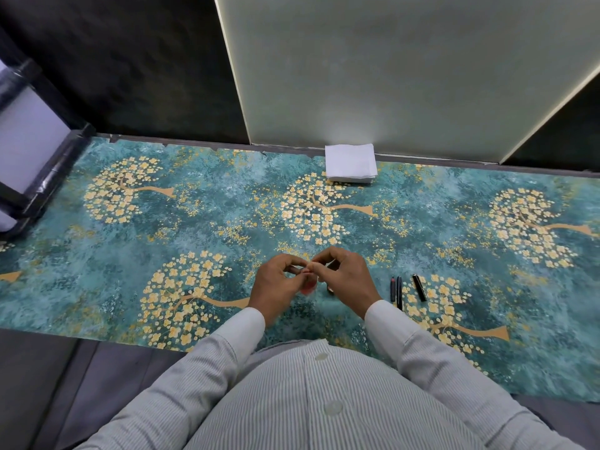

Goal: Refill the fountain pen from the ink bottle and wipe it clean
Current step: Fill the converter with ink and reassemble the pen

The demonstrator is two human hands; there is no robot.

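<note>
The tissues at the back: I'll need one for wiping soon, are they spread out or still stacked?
Stacked. The white tissues sit as one neat square pile on the patterned cloth by the wall, none pulled loose.

Teal floral table covering (194, 228) spread flat; pale frosted panel (389, 76) upright behind; dark wall (130, 60) left.

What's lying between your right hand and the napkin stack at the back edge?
In the head view, nothing: only bare patterned cloth lies between the right hand and the napkin stack.
</note>
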